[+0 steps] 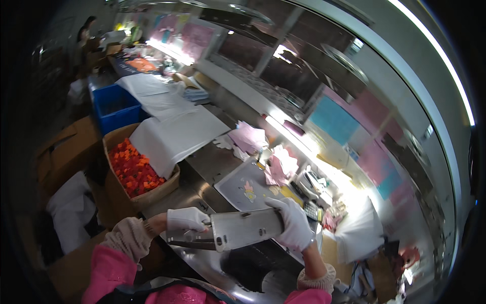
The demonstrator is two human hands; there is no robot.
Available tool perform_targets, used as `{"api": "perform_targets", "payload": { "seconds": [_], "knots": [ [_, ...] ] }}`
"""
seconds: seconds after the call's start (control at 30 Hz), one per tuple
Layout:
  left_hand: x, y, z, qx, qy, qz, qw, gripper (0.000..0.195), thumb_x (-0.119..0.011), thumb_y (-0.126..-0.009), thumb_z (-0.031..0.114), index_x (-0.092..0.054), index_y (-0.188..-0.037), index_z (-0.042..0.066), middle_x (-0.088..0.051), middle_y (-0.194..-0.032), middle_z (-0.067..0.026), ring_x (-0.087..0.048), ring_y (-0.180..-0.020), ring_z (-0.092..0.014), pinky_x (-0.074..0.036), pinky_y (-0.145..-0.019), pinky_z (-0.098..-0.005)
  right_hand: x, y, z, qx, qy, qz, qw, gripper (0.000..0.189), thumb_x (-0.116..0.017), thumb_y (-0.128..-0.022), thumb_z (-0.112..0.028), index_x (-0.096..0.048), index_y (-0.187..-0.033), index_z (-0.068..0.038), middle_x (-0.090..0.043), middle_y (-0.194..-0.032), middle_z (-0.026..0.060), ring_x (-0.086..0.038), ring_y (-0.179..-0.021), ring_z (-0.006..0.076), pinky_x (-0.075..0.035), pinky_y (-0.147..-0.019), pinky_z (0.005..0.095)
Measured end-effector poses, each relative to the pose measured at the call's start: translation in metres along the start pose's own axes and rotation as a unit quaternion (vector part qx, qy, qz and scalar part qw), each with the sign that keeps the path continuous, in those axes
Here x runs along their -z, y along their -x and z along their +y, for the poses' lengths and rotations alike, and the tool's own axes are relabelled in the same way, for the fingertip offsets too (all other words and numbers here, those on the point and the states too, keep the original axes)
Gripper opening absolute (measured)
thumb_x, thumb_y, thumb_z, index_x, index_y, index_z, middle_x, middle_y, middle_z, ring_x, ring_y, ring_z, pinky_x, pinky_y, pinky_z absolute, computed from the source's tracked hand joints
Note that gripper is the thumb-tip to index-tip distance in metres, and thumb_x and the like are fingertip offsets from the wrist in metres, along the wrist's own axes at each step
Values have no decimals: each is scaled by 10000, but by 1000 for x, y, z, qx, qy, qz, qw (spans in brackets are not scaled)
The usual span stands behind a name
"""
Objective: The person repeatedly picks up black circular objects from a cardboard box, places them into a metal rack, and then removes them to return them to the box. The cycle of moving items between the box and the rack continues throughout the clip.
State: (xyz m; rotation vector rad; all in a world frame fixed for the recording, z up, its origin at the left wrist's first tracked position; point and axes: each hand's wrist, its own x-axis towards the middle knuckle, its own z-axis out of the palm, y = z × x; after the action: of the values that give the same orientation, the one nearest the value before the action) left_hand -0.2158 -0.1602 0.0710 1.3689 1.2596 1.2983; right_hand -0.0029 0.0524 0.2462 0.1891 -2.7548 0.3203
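Note:
Between my two white-gloved hands is a flat grey metal housing with small holes and slots near its ends. My left hand grips its left end, where a darker part of the piece extends underneath. My right hand wraps around the right end, thumb along the upper edge. The piece is held above a shiny metal worktable. Just beyond it lies a grey mat printed with small cartoon figures.
A cardboard box of red and orange pieces stands at left, partly covered by white sheeting. Behind is a blue crate. Pink cloths, a calculator and a bright tube lamp line the back. A person is far left.

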Motion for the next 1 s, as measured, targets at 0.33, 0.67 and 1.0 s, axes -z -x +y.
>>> {"api": "perform_targets", "payload": {
  "seconds": [0.33,0.67,1.0],
  "knots": [
    [-61,119,-36,178,-29,317,931,309,-669,-800,305,-662,-824,-3,-621,-715,-126,-585,-711,-220,-446,-635,-366,-114,-78,-23,234,83,11,969,427,-653,-680,-65,-588,-1101,-37,-639,-932,148,-622,-862,334,-477,-739,441],
    [-271,332,-6,558,-290,713,309,240,-594,-650,302,-704,-666,89,-669,-691,-142,-655,-669,-329,-484,-646,-432,-242,-106,-109,391,-114,-171,897,452,-669,-867,-135,-552,-1268,38,-614,-1145,246,-582,-1080,358,-450,-972,392],
    [-448,525,248,527,-534,633,-191,174,-643,-655,246,-606,-604,84,-599,-629,-120,-603,-647,-310,-475,-618,-431,-340,-52,-258,430,-257,-157,851,284,-664,-872,-195,-664,-1123,-62,-670,-988,175,-630,-923,343,-504,-859,407]
  ]
}}
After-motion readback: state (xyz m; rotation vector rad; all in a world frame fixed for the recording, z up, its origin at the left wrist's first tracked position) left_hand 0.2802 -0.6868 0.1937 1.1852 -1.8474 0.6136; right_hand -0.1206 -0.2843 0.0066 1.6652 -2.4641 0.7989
